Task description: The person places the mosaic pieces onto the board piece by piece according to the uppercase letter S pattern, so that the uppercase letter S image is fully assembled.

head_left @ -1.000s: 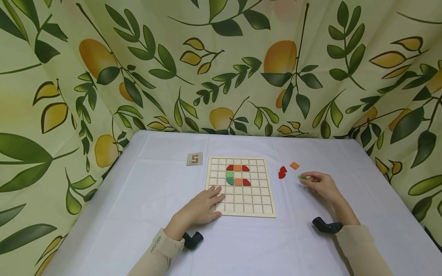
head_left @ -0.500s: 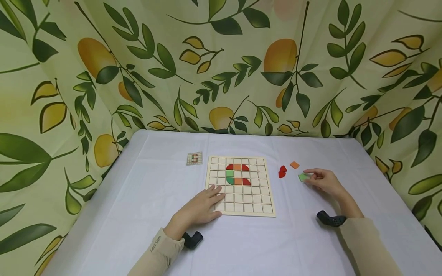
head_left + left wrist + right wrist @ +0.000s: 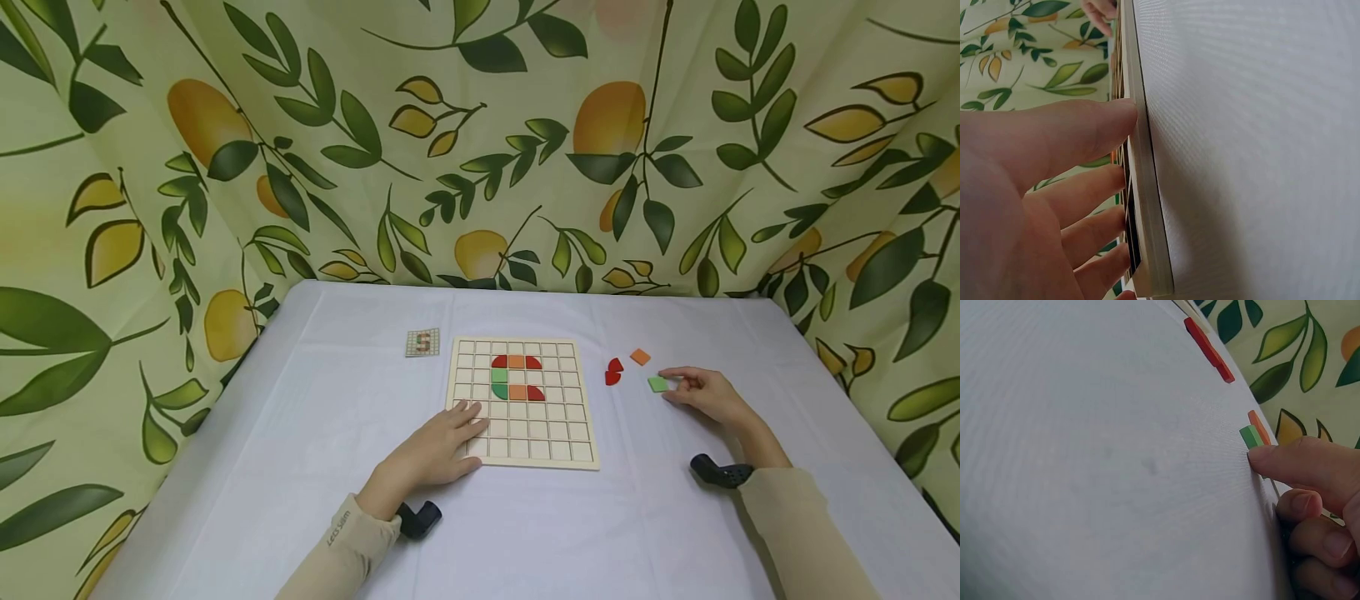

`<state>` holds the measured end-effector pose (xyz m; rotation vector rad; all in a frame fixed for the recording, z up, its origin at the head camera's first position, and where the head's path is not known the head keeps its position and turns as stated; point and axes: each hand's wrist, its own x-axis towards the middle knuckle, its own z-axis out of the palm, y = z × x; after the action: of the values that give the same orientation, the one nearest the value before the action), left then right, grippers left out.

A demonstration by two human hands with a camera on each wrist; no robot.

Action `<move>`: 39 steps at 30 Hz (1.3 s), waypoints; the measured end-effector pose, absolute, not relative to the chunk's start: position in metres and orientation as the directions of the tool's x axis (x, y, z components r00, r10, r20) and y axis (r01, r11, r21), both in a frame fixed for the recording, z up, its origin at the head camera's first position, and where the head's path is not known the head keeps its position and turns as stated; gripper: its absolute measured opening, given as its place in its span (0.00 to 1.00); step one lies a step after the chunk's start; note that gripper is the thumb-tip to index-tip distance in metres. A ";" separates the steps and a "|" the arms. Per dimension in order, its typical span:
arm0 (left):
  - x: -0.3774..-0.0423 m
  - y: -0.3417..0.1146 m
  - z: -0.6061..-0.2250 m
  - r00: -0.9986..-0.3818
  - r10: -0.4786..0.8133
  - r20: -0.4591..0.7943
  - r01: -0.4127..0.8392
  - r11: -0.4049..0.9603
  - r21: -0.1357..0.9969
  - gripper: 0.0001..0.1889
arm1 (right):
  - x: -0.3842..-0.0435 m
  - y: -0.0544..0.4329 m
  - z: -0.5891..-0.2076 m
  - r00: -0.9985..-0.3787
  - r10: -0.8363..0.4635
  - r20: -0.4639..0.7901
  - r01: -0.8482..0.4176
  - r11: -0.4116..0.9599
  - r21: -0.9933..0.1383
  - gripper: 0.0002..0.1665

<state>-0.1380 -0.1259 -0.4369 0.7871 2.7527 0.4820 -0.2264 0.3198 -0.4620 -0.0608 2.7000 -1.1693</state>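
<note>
Right hand (image 3: 703,395) shifted rightward, pinching green tile (image 3: 657,384), left hand (image 3: 437,447) spread on board edge (image 3: 540,465)

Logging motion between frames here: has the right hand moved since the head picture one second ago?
Yes, slightly: in the head view, the right hand has shifted rightward, judged against the loose orange tile.

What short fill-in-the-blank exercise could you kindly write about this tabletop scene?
1. The left hand touches the board, which bears ____ visible red pieces.
2. The loose tile nearest the right hand is coloured ____.
3. In the head view, the small card lies to the board's ____.

Missing words: three; green; left.
</note>
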 end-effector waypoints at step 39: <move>-0.137 -0.125 -0.435 -0.831 0.539 -0.141 0.460 0.807 0.372 0.30 | -0.214 0.310 -0.459 -0.995 -0.094 -0.038 -0.036 0.682 -0.730 0.24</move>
<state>-0.1369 -0.1246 -0.4349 0.7734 2.7537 0.4766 -0.2143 0.3098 -0.4592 -0.1091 2.8145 -1.2194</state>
